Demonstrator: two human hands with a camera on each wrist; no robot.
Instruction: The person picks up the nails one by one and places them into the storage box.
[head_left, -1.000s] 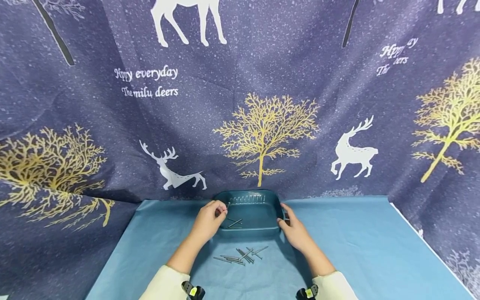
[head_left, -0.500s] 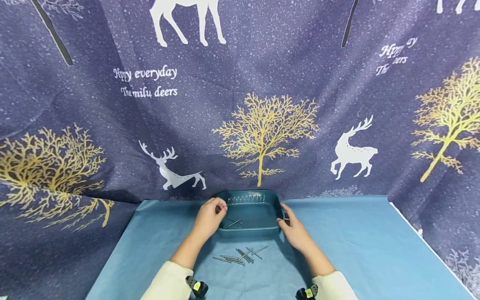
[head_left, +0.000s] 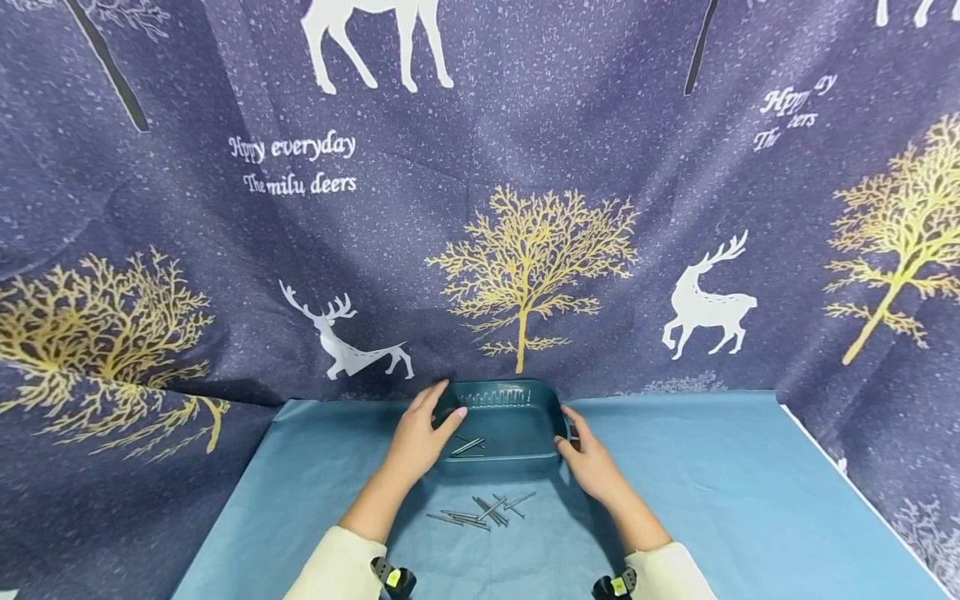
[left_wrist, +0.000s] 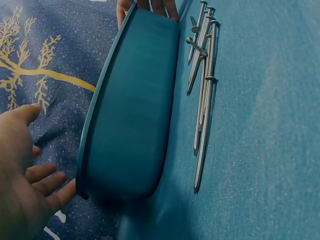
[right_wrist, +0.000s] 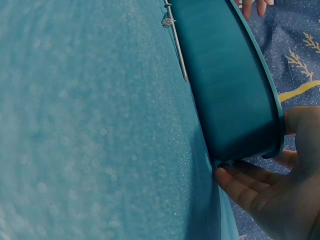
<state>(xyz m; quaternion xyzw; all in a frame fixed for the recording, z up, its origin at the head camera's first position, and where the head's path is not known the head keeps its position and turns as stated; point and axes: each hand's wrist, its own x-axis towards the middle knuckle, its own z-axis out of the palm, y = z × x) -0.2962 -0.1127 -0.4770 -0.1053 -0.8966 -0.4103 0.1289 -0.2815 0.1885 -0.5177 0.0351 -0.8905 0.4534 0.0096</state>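
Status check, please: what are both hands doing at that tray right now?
Left hand open at tray rim. Right hand steadies other side. Loose nails on cloth.

left hand (head_left: 420, 437): bare, showing no rings | right hand (head_left: 588, 461): bare | sleeves (head_left: 337, 568): cream, long, reaching toward both wrists | wrist cameras (head_left: 392, 577): black mounts sitting at each cuff, carrying small yellow-green markings

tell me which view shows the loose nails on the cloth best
The left wrist view: the nails lie close and sharp beside the tray, heads and shanks distinct. The head view shows the whole pile, but small. The right wrist view catches only one nail against the tray wall.
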